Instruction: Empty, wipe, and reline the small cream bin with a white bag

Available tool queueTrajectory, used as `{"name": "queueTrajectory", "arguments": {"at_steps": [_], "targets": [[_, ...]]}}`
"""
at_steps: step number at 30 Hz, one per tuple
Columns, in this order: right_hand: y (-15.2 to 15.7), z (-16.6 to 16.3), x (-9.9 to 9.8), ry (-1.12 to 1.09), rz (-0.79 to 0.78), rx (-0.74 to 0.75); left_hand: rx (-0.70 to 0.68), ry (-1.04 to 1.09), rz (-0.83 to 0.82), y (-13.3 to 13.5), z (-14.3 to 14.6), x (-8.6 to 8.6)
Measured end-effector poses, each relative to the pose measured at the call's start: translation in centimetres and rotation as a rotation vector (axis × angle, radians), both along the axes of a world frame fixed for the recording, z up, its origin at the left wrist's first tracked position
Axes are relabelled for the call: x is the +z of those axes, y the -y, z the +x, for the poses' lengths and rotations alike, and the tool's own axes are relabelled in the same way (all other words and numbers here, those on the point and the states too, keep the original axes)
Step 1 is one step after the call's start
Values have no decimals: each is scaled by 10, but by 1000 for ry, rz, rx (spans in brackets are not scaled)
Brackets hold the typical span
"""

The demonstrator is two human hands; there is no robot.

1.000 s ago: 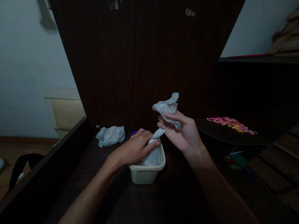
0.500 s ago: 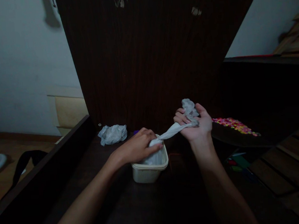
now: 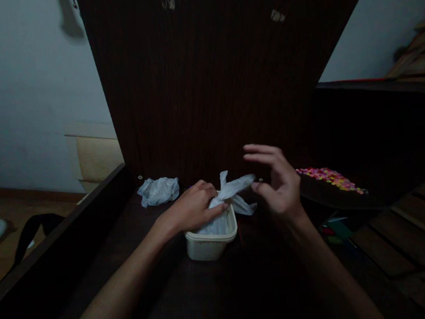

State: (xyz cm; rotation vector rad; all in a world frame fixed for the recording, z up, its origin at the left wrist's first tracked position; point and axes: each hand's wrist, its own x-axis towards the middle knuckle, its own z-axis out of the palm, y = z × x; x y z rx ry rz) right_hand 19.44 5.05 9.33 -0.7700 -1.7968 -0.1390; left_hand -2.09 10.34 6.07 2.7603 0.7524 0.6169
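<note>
A white plastic bag (image 3: 218,224) sits inside a small cream plastic tub (image 3: 209,247), its twisted neck and loose ends sticking out over the right rim. My left hand (image 3: 196,208) presses over the tub's left side, fingers curled on the bag just below the twist; some fingertips are hidden. To the right, my right hand (image 3: 278,183) is raised with its fingers apart and nothing between them. Its thumb is close to the tip of the bag's loose end; whether they touch, I cannot tell.
A second crumpled plastic bag (image 3: 159,191) lies at the back left of the dark wooden surface (image 3: 165,294). A tall dark panel (image 3: 206,90) rises behind. At right, a strip of small colourful pieces (image 3: 330,178) lies on a dark ledge. A raised board (image 3: 66,244) borders the left.
My right hand has let go of the bag's twisted end and opened. The loose ends now spread beside the tub. My left hand stays on the bag.
</note>
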Motion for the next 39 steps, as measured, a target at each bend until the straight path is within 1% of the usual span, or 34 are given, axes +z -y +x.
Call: {"name": "queueTrajectory", "arguments": {"at_steps": [2,4,6,9,11,14,16,20,22,25,28,31,33,35,37,39], "targets": [[8,-10,4,326,-177,118,9,23,15,0,0,-2],[8,-17,3,513,-341,146,15,51,23,-1,-1,-3],[2,-20,-1,581,-435,94,21,65,33,-1,-1,-3],[-6,-19,-5,595,-495,6,23,68,40,1,-1,-1],[-8,-17,-1,620,-517,-42,21,73,22,1,-1,1],[-9,-16,9,649,-518,-79,9,92,-15,1,-3,3],[-9,-16,16,593,-494,-45,-6,124,-41,-1,-4,3],[-10,-16,24,398,-474,54,-74,205,-110,-4,-6,2],[-12,-16,26,320,-488,79,-104,235,-137,-4,-8,3],[-15,-16,31,177,-536,123,-107,280,-197,-3,-11,7],[-19,-15,43,-18,-541,146,-88,390,-286,-3,-15,9],[-22,-11,61,-226,-496,112,-82,532,-354,-5,-19,8],[-25,-6,73,-356,-498,80,-59,575,-384,-7,-21,7],[-28,0,83,-478,-489,57,9,560,-372,-9,-22,6],[-32,9,88,-573,-451,44,81,498,-313,-11,-23,5],[-40,18,87,-618,-421,34,124,417,-243,-13,-24,2]]}}
